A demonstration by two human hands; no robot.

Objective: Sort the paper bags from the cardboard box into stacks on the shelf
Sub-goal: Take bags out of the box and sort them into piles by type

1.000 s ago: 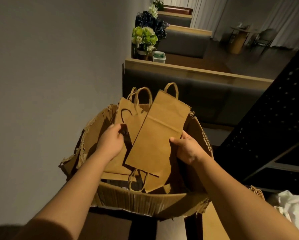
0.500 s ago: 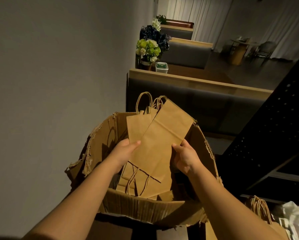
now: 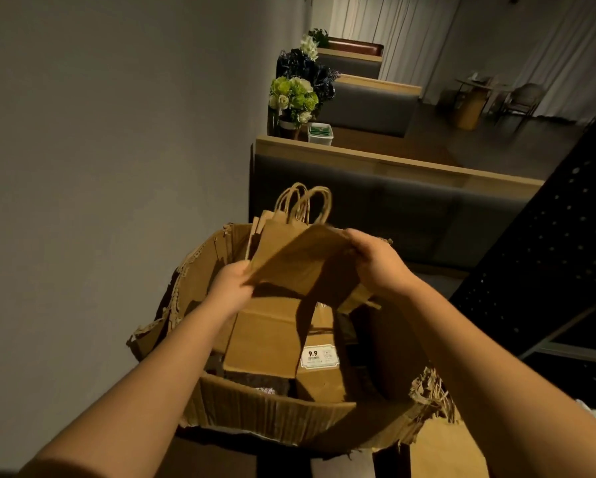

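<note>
A torn cardboard box [image 3: 265,412] stands in front of me, open at the top. Above it I hold a bunch of flat brown paper bags [image 3: 296,260], their twisted handles pointing away from me. My left hand [image 3: 232,284] grips the near left corner of the bunch. My right hand [image 3: 376,260] grips its right edge from above. Inside the box lie more folded brown bags [image 3: 265,339], one with a white price label [image 3: 319,357] reading 9.9.
A grey wall runs along the left. Beyond the box stands a grey booth bench [image 3: 393,208] with a wooden top, flowers [image 3: 295,98] and a small white tub [image 3: 320,133] behind it. A black perforated shelf panel [image 3: 548,257] rises at right.
The bunch of bags has been lifted and tilted flat above the box. My right hand moved up to its top right edge. The box's contents now show underneath.
</note>
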